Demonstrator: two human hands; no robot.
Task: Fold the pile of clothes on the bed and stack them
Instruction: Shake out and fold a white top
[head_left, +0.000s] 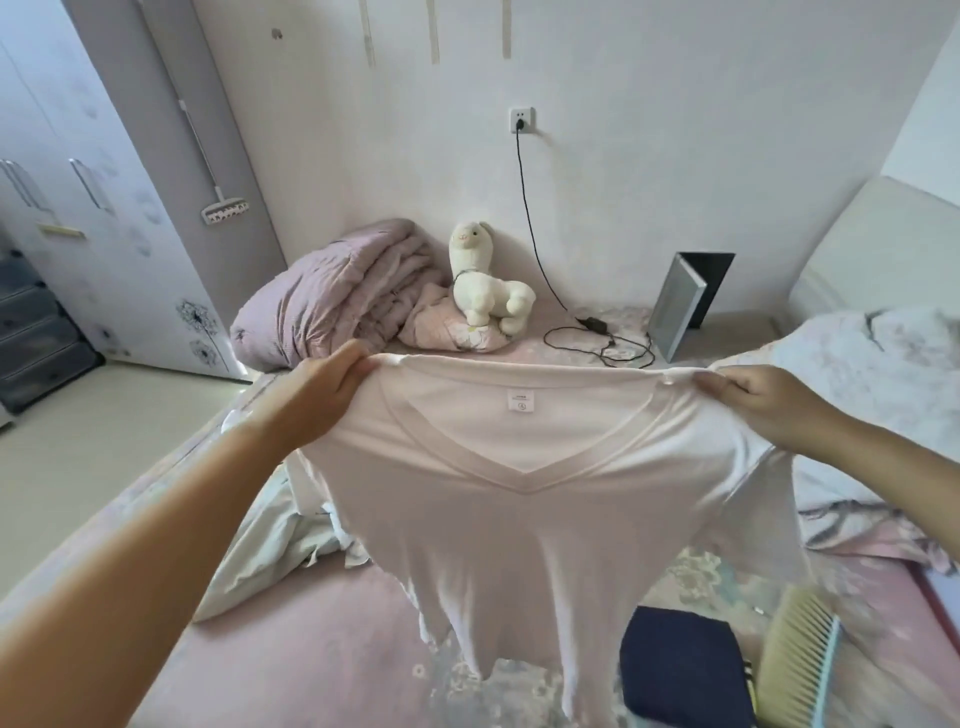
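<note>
A: Where is the shirt (524, 519)?
B: In the air over the bed (322, 649), hanging toward 6 o'clock.
A: The grip?
B: Left hand (324, 400) at 9 and right hand (763, 410) at 3 pinch its shoulders, equally near.

The V-neck T-shirt (545, 509) is thin, smooth, matt knit cloth, the quilt (332, 301) soft crinkled fabric, the alpaca toy (485, 291) fuzzy plush, the comb (800, 660) glossy plastic, the wardrobe (104, 208) satin-smooth with shiny metal handles (85, 182), and the bed sheet (311, 649) matt printed cloth.
</note>
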